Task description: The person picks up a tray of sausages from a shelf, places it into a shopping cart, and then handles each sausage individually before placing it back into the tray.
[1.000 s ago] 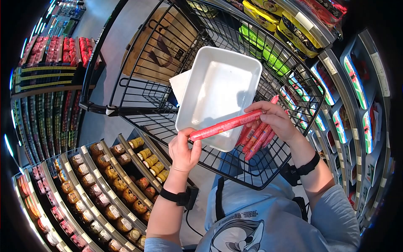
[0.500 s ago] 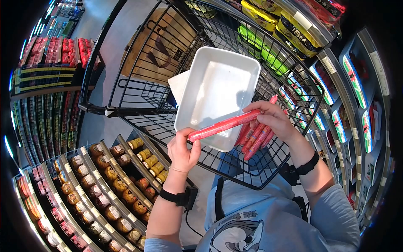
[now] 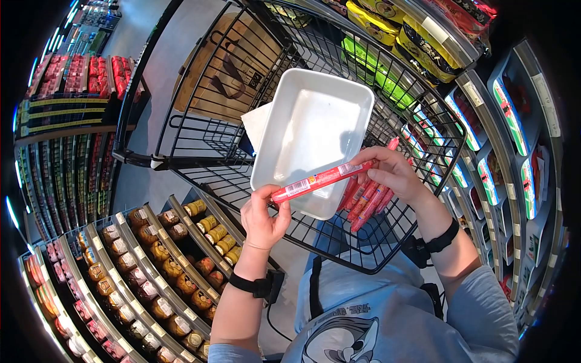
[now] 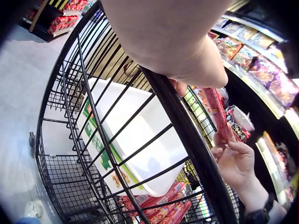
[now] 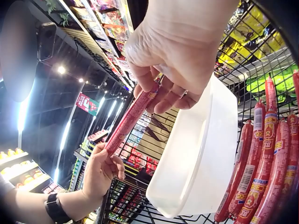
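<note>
In the left wrist view the left hand [image 4: 187, 42] fills the top of the frame, blurred and cut off by the upper edge, and a thick black bar of the cart [image 4: 187, 135] hides most of the sausage stick [image 4: 217, 114] it pinches, so its fingertips cannot be made out. In the right wrist view the right hand [image 5: 180, 51] is cut by the top edge, and the loose sausages [image 5: 264, 163] at lower right run past the bottom and right edges, their label print too small to read. In the head view those sausages [image 3: 366, 199] lie partly behind the right hand [image 3: 393, 172] and the white tray [image 3: 315, 136], so their number cannot be told.
</note>
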Available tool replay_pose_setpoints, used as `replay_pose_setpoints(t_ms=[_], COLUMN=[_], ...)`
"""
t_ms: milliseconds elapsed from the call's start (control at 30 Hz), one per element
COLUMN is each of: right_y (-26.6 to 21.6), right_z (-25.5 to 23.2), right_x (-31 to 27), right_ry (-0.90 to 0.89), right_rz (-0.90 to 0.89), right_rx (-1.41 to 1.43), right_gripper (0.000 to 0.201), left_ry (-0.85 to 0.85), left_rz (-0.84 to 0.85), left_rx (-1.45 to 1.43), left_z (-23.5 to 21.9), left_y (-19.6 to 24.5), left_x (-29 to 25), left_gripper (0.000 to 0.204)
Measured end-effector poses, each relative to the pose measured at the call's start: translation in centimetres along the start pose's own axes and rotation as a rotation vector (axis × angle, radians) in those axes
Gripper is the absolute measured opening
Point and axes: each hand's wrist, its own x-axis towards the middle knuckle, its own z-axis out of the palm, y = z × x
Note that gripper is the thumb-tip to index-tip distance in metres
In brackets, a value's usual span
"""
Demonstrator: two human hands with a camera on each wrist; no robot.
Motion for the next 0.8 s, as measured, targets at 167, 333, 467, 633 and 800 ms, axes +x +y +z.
replay_pose_setpoints(t_ms=[167,333,467,633,800], right_y=[0.02,0.12,0.2,0.15,-0.51], right_z=[0.21,0.22,0.19,0.35,0.58], right_x=[0.17,0.21,0.21,0.23,0.12], right_ry=[-0.006,0.003,0.006,0.022,0.069], right_rz=[-0.005,-0.004,-0.015,-0.017,0.056], right_rx=[0.021,-0.002,-0.01,-0.022,-0.062], right_gripper=[0.022,0.019,0.018,0.018,0.021], left_ry=[0.017,0.026,0.022,0.017,0.004], left_rz=[0.031,0.028,0.023,0.018,-0.02], left_rx=[0.017,0.012,0.009,0.01,0.007], left_z=[0.18,0.24,0.25,0.23,0.17], left_y=[-0.06,0.04,0.05,0.03,0.29], left_x=[0.02,0.05,0.04,0.06,0.28], left_gripper=[0.028,0.03,0.03,0.03,0.024])
